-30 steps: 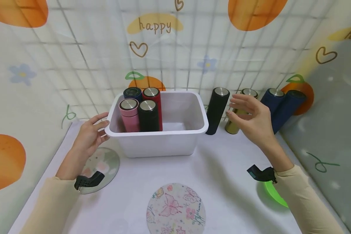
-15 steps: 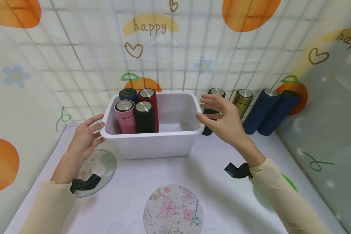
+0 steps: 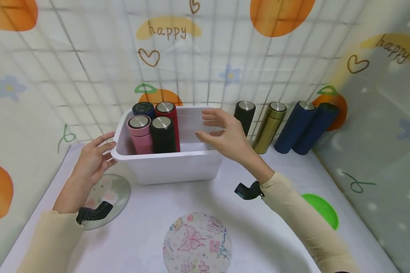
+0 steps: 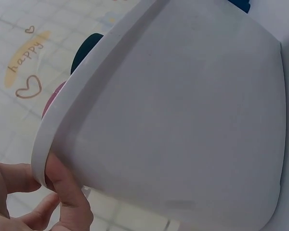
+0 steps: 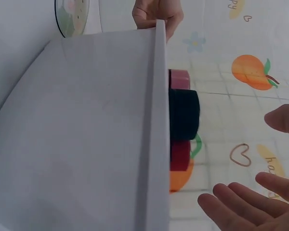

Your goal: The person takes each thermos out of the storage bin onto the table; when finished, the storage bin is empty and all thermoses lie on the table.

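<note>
Head view shows a person's left hand at the left end of a white box, which stands on the white table near the back wall; in the left wrist view, the thumb and fingers of this hand pinch the rim of the box at its corner. The right hand is above the right part of the box, its fingers lightly bent and its thumb well apart from them, and it holds nothing; in the right wrist view it does not touch the rim. Inside the box, four bottles are grouped at the left: a pink bottle and a short black bottle in front, a dark blue bottle and a red bottle behind them. To the right of the box are a tall black bottle, partly hidden by the right hand, a gold bottle and two blue bottles close together. Nearer to the person are a butterfly mat and, at the right, a green dish.
</note>
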A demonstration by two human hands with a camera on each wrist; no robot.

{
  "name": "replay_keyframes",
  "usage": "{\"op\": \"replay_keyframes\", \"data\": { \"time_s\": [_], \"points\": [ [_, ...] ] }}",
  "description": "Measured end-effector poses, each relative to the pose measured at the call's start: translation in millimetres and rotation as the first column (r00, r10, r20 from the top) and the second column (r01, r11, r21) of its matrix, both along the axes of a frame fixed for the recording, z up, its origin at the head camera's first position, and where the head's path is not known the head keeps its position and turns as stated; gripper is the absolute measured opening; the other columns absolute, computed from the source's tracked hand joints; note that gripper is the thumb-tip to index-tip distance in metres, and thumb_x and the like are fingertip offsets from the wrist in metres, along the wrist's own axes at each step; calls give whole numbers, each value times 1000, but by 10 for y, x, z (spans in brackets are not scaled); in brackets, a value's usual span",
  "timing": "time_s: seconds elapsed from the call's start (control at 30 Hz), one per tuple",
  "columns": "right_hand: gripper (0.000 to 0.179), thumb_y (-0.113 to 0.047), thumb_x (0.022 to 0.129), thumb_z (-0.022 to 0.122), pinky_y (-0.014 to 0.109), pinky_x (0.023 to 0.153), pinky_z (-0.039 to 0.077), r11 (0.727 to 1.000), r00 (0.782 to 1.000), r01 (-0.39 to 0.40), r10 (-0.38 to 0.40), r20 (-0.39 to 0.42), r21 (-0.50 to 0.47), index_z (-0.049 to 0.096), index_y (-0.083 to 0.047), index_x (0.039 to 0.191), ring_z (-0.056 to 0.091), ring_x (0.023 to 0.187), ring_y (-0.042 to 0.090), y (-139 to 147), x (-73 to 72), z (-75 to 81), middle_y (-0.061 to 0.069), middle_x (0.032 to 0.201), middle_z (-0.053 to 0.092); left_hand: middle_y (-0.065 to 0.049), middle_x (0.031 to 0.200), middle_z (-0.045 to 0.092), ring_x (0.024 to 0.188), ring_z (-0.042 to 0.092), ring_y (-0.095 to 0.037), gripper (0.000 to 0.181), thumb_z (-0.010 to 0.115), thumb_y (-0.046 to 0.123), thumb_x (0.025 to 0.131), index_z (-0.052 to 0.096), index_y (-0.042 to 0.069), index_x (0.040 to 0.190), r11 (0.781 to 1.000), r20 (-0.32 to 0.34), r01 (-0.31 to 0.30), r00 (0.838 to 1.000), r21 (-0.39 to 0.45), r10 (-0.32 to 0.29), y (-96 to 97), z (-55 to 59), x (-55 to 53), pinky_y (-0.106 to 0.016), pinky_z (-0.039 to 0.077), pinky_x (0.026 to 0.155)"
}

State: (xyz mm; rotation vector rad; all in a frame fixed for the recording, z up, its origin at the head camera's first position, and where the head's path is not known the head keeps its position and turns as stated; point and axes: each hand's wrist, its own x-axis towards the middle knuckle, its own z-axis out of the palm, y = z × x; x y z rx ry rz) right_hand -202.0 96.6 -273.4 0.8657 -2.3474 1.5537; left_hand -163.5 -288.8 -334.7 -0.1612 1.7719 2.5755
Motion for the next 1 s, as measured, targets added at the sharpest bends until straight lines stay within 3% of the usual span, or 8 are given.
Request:
{"op": "replay_keyframes", "data": {
  "time_s": [0.13,0.4,0.53,0.77,1.0],
  "points": [
    [55,-28,87,79,35,88,54,999,999,-30,29,44,23,57,-16,137,64,112,14,-162,-40,-48,1,130,63,-3,116,59,83,66,-17,49,67,7,96,46,11,141,999,-6,9,1000,32,-9,-33,0,23,-28,54,65],
    [59,-23,87,79,42,90,54,997,993,-64,60,99,35,53,-11,139,63,113,20,-402,-114,-129,7,132,61,-3,119,58,85,66,-17,52,67,8,97,43,10,144,999,-5,18,1000,36,-18,-6,1,35,-28,55,66],
    [61,-25,87,80,39,90,54,997,993,-53,47,105,58,53,-12,140,63,113,20,-492,-125,-161,7,132,61,-2,117,60,85,66,-17,51,67,9,96,45,12,143,999,9,20,1000,45,-21,-1,-5,52,-28,55,67],
    [66,-30,86,80,36,92,52,994,994,-34,22,109,102,51,-13,142,61,118,23,-610,-169,-167,5,137,58,-4,106,67,81,68,-18,36,63,3,98,56,12,131,994,-42,39,999,101,-35,7,-1,32,-29,55,64],
    [73,-33,85,81,33,93,52,989,991,-13,-7,132,148,45,-10,145,57,123,24,-729,-228,-194,10,141,55,-3,107,67,81,68,-18,35,63,2,97,56,12,130,994,-43,42,998,98,-38,10,2,24,-29,55,64]
  ]
}}
